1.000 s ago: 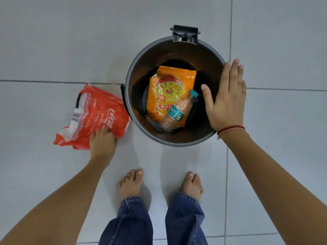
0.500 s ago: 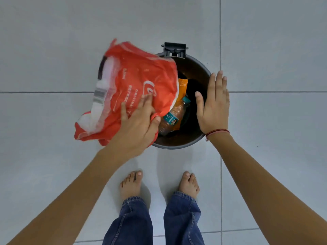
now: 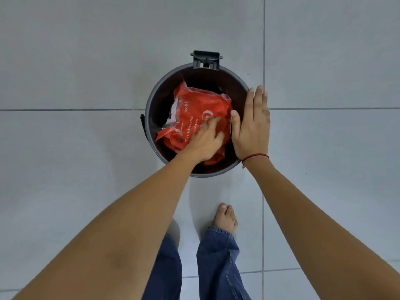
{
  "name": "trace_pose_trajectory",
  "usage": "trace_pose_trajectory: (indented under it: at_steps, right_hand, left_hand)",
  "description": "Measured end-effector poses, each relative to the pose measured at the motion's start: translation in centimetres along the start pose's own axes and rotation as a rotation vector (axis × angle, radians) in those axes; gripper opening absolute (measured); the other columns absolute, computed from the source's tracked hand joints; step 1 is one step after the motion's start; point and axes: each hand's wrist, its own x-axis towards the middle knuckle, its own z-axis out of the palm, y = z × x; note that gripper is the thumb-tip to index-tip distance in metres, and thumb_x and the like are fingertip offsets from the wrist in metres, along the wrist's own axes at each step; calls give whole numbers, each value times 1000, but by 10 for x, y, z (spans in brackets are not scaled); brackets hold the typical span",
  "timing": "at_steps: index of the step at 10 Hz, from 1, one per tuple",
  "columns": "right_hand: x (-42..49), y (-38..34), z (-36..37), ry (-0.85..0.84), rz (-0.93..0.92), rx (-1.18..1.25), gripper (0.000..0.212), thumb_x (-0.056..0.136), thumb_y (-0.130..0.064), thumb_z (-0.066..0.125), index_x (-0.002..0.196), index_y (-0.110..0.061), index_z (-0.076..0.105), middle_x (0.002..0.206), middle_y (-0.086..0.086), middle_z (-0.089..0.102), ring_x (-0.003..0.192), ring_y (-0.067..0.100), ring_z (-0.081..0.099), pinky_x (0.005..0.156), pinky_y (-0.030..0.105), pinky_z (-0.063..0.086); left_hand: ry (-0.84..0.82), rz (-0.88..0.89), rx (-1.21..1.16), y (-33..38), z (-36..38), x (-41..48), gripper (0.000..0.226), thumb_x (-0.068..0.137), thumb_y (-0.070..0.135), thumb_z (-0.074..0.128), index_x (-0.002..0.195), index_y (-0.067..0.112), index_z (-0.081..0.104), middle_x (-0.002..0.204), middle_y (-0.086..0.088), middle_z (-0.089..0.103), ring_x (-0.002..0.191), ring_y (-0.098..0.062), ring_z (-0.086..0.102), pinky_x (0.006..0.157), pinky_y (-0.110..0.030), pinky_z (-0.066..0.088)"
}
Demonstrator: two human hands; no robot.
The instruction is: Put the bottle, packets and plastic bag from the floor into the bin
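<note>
The red plastic bag (image 3: pixel 195 108) lies crumpled inside the round dark grey bin (image 3: pixel 150 105) and fills most of its opening. My left hand (image 3: pixel 203 141) reaches into the bin and lies on top of the bag, fingers stretched out and slightly blurred, pressing rather than gripping. My right hand (image 3: pixel 252 131) is flat and open over the bin's right rim, holding nothing, with a red thread at the wrist. The bottle and the orange packet are hidden under the bag.
The bin stands on pale grey floor tiles (image 3: pixel 75 61) with a black hinge bracket (image 3: pixel 206 59) at its far rim. My bare foot (image 3: pixel 225 217) and jeans legs (image 3: pixel 218 263) are just in front of the bin.
My left hand lifted the red bag off the floor at the left, carried it over the bin and pushed it down inside. The bottle and orange packet are now covered. The right hand stayed at the rim.
</note>
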Motion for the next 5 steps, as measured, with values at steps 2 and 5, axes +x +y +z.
trace_pose_trajectory:
  at_steps: [2, 5]
  right_hand:
    - [-2, -28, -52, -119, 34, -80, 69, 93, -46, 17, 146, -1, 18, 156, 20, 18, 144, 34, 15, 116, 49, 21]
    - [64, -158, -275, 67, -208, -107, 68, 96, -46, 24, 148, -5, 6, 159, 13, 4, 147, 27, 2, 119, 43, 5]
  left_hand:
    - [249, 175, 521, 34, -80, -48, 57, 97, 37, 34, 148, 15, 22, 157, -9, 21, 146, -23, 11, 117, -48, 10]
    - [643, 228, 690, 207, -282, -136, 66, 98, 38, 32, 150, 6, 7, 160, -11, 2, 147, -24, -1, 118, -46, 2]
